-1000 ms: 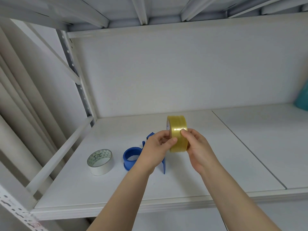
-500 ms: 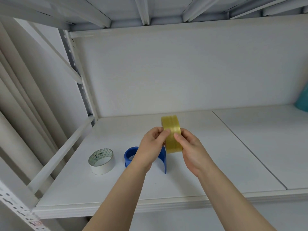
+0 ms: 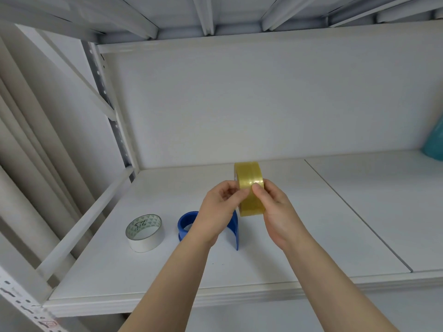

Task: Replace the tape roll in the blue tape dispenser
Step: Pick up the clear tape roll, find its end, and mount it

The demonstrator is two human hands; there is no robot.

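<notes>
A yellow clear tape roll [image 3: 249,188] is held upright on edge above the shelf. My left hand [image 3: 218,212] pinches its left side and my right hand [image 3: 275,207] grips its right side, thumb on the outer band. Below and behind my left hand, the blue tape dispenser [image 3: 185,225] rests on the white shelf [image 3: 287,248]; its ring shows at the left and its curved blade end [image 3: 236,230] at the right, the middle hidden by my hand. A white tape roll [image 3: 145,232] lies flat to the dispenser's left.
A diagonal brace [image 3: 79,226] and a perforated upright [image 3: 115,130] close the shelf's left side. A teal object [image 3: 435,142] sits at the far right by the back wall. A seam [image 3: 359,216] divides the shelf boards. Another shelf hangs overhead.
The roll has shifted slightly and my fingers have changed their hold on it; my right thumb now presses the band's face. The dispenser and the white roll stay put.
</notes>
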